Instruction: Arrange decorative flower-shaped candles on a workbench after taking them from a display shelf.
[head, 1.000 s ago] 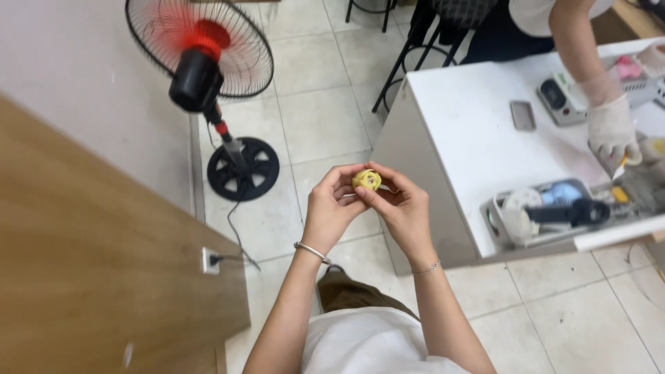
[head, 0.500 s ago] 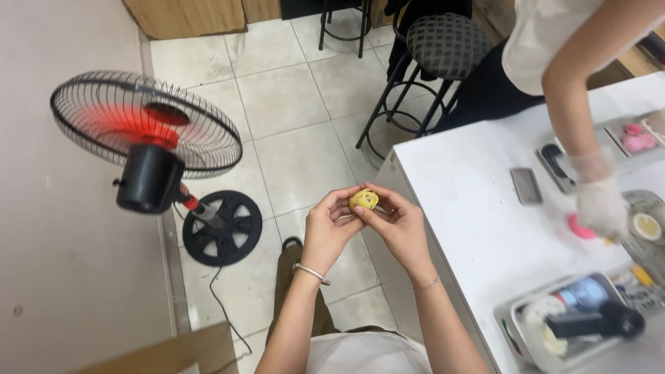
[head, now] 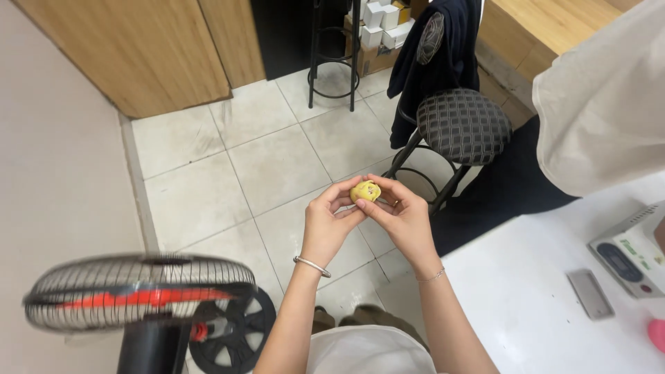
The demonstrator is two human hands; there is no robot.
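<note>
A small yellow dough ball [head: 364, 190] with a darker filling showing at its top is pinched between the fingertips of both hands, held up in front of me over the tiled floor. My left hand [head: 328, 223] cups it from the left, a thin bracelet on that wrist. My right hand [head: 398, 216] wraps it from the right and below, also with a thin bracelet.
A standing fan [head: 138, 299] with red blades is at lower left. A black stool [head: 463, 128] with a dark jacket stands ahead. Another person in a white top [head: 603, 104] is at right by the white table [head: 533, 305], which bears a small scale [head: 627, 253] and a phone [head: 589, 294].
The view has swung up and to the right, so the fan slid to the lower left and the stool came into view. Both hands keep holding the dough ball.
</note>
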